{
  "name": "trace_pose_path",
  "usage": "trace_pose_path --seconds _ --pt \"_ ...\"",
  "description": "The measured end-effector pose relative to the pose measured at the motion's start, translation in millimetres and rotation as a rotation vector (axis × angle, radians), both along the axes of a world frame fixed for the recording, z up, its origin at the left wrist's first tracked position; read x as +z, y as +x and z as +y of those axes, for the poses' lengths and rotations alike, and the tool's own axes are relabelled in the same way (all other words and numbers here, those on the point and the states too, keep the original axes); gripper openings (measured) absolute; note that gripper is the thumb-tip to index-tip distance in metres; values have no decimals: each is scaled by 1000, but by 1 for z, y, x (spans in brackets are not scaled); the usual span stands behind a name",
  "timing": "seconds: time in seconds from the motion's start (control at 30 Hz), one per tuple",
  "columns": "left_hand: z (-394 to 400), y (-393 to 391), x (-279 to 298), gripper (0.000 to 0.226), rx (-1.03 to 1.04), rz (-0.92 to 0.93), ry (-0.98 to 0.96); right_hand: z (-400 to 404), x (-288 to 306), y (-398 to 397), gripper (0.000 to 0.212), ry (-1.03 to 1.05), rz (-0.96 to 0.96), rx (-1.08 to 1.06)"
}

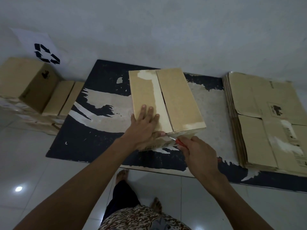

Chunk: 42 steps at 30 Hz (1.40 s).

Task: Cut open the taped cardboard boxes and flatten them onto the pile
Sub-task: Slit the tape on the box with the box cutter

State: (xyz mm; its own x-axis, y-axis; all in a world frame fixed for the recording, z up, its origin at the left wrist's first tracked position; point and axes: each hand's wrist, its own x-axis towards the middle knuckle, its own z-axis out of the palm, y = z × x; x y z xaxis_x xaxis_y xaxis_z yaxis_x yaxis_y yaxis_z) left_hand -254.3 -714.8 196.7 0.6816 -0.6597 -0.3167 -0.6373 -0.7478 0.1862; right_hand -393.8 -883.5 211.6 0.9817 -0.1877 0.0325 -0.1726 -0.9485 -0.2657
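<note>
A brown cardboard box point(179, 98) stands on a worn black mat point(86, 130), its top flaps meeting along a centre seam that gapes a little. My left hand point(144, 125) lies flat on the top near the front left corner, fingers straight, thumb over the front edge. My right hand point(197, 151) grips a red-handled cutter point(177, 141) whose blade tip touches the box's near face just under the top edge. A pile of flattened boxes point(269, 123) lies to the right on the mat.
Several closed boxes point(25, 82) are stacked at the left against the wall, below a sheet with a recycling symbol point(46, 53). White floor tiles point(33, 163) lie in front of the mat. My bare feet point(121, 175) stand at the mat's near edge.
</note>
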Motion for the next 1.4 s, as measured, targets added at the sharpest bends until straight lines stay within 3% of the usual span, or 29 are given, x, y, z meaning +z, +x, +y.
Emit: trace_pose_path --seconds 0.13,0.43,0.57,0.63,0.77,0.87,1.13,1.4 --pt "-1 0 -1 86 4 9 -9 -5 0 7 21 -94 9 13" --pt "1 1 -1 99 12 25 -7 -31 4 9 30 -235 81 11" --pt "-3 1 1 81 26 -53 -28 -33 6 8 23 -193 91 32" --pt "-11 1 4 76 23 -137 -100 -34 7 7 24 -189 74 27" --pt "-39 -3 8 58 224 151 -454 -32 4 8 21 -253 63 23" --pt "-45 -6 -3 38 330 128 -567 -33 3 12 37 -314 73 23" --pt "-41 -3 -8 42 318 128 -563 -45 -1 7 58 -322 139 23" --pt "-43 1 -3 57 370 240 -587 -54 5 1 43 -309 101 -6"
